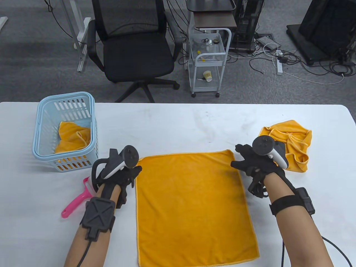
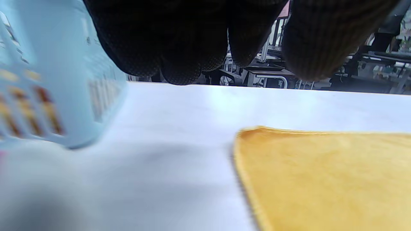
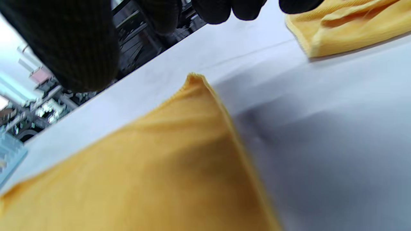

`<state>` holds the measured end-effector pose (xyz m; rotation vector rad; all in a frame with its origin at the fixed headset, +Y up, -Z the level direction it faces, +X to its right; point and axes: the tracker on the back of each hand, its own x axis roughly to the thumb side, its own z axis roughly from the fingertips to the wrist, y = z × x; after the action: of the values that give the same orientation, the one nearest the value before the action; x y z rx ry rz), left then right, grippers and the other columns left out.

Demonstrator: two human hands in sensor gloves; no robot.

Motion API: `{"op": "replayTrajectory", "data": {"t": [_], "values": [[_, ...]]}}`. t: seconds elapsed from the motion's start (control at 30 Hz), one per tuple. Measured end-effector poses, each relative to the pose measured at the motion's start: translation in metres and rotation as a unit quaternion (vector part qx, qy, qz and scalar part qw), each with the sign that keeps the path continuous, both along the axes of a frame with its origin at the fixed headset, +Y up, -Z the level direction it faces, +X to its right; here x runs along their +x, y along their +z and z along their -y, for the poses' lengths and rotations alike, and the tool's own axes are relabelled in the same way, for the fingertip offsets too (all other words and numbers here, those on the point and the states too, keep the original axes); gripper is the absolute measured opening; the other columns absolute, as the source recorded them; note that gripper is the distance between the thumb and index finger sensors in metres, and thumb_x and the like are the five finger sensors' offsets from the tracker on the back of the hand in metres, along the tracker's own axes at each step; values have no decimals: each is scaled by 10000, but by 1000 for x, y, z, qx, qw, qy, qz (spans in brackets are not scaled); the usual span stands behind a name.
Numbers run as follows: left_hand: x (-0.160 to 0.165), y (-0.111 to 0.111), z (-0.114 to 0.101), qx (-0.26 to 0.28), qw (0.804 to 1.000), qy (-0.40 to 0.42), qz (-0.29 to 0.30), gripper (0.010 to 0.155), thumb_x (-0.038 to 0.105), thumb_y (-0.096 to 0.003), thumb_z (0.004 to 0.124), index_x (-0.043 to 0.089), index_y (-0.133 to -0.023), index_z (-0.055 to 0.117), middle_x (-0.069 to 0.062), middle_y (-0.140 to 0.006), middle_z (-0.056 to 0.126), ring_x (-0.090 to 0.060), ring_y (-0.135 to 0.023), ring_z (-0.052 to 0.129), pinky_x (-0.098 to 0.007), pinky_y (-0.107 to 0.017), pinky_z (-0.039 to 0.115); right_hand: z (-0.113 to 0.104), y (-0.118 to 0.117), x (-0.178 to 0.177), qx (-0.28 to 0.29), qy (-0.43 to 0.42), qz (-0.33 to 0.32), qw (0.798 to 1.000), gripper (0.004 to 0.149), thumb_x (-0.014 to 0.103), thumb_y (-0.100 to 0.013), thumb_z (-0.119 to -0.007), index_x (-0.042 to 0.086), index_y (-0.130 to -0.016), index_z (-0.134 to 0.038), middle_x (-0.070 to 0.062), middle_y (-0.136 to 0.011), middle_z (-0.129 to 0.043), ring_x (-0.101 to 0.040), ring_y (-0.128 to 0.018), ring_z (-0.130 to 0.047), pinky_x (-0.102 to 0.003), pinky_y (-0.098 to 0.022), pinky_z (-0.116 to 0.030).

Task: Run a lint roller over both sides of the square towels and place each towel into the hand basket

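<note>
Three orange towels: one flat towel [image 1: 192, 208] at the table's [image 1: 178, 122] near edge, one crumpled towel [image 1: 294, 144] right, one in the basket [image 1: 65, 130]. One pink lint roller [image 1: 76, 201] lies left. Left hand [image 1: 119, 172] and right hand [image 1: 256, 164] hover relaxed, grasping nothing.

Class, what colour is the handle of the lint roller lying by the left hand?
Pink; the handle shows best in the table view.

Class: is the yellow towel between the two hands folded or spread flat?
Spread flat: the towel lies open as one square, corners showing.
</note>
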<state>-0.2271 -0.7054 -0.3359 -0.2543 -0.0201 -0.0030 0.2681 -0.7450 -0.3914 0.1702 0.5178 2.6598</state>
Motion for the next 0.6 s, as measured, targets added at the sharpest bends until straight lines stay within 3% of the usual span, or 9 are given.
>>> {"op": "replayTrajectory", "data": {"t": [0.13, 0.27, 0.33, 0.43, 0.53, 0.6], "values": [[-41, 41, -5, -21, 998, -55, -11, 792, 639, -397, 833, 289, -1064, 591, -56, -1166, 604, -377, -1016, 768, -587, -712, 689, 6, 36, 5, -8, 101, -71, 992, 982, 583, -407, -905, 230, -1139, -352, -194, -1174, -270, -516, -1062, -293, -727, -701, -424], [-83, 67, 14, -84, 989, -107, -66, 905, 647, -380, 860, 228, -1104, 512, -110, -1202, 504, -447, -1058, 685, -622, -729, 647, 18, 62, 6, -22, 160, -104, 981, 1026, 596, -397, -912, 222, -1143, -315, -206, -1175, -238, -524, -1061, -267, -734, -701, -410], [-93, 71, 26, -114, 982, -121, -92, 928, 638, -388, 858, 207, -1112, 469, -140, -1205, 466, -462, -1058, 668, -622, -726, 644, 23, 68, 4, -18, 169, -109, 979, 1032, 596, -395, -913, 219, -1142, -309, -209, -1174, -239, -525, -1061, -269, -734, -701, -409], [-100, 66, 42, -112, 981, -95, -130, 892, 608, -405, 859, 207, -1104, 477, -140, -1193, 492, -426, -1027, 721, -594, -712, 675, 31, 73, 0, -7, 180, -110, 977, 1030, 588, -395, -918, 216, -1139, -311, -208, -1173, -242, -523, -1060, -273, -733, -701, -410], [-98, 58, 54, -134, 977, -54, -158, 818, 550, -436, 852, 194, -1089, 512, -130, -1163, 562, -406, -983, 771, -580, -696, 695, 40, 77, -2, 4, 186, -110, 976, 1022, 574, -397, -924, 214, -1136, -317, -206, -1172, -254, -521, -1060, -281, -731, -701, -414], [-97, 53, 58, -132, 975, -74, -160, 673, 472, -472, 850, 224, -1051, 613, -92, -1119, 672, -369, -940, 842, -563, -679, 732, 45, 78, -1, 3, 194, -110, 975, 1013, 570, -401, -919, 213, -1135, -320, -205, -1171, -259, -520, -1059, -286, -729, -701, -415]]}}
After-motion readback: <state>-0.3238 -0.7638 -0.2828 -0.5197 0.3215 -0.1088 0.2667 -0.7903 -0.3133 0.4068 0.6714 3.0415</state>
